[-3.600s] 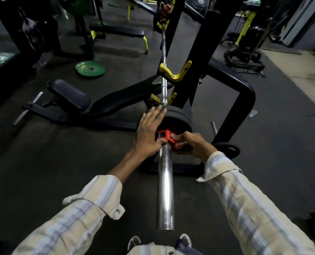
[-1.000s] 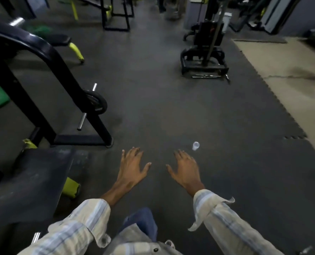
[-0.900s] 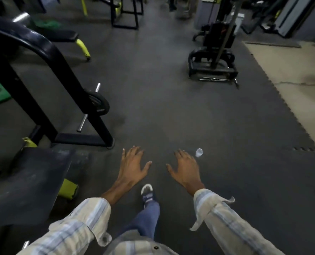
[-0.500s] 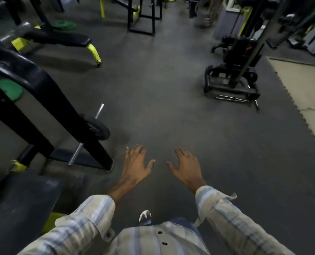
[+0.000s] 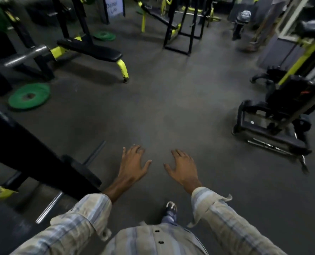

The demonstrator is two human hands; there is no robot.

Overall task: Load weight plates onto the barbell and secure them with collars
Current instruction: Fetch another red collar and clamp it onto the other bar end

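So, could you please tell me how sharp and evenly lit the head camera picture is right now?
In the head view, the left hand and right hand are fairly sharp; the black frame at left and the machine at right are smeared by motion blur; the wide lens bends the edges; light is dim, brightest on the floor at centre, dark in the corners.

Dim gym, dark rubber floor [image 5: 171, 111] throughout. Black bench with yellow legs [image 5: 90, 50] far left; black rack frame [image 5: 180, 24] behind (white sign [image 5: 114, 6] beside, blurred). Low black machine [image 5: 278, 115] right.
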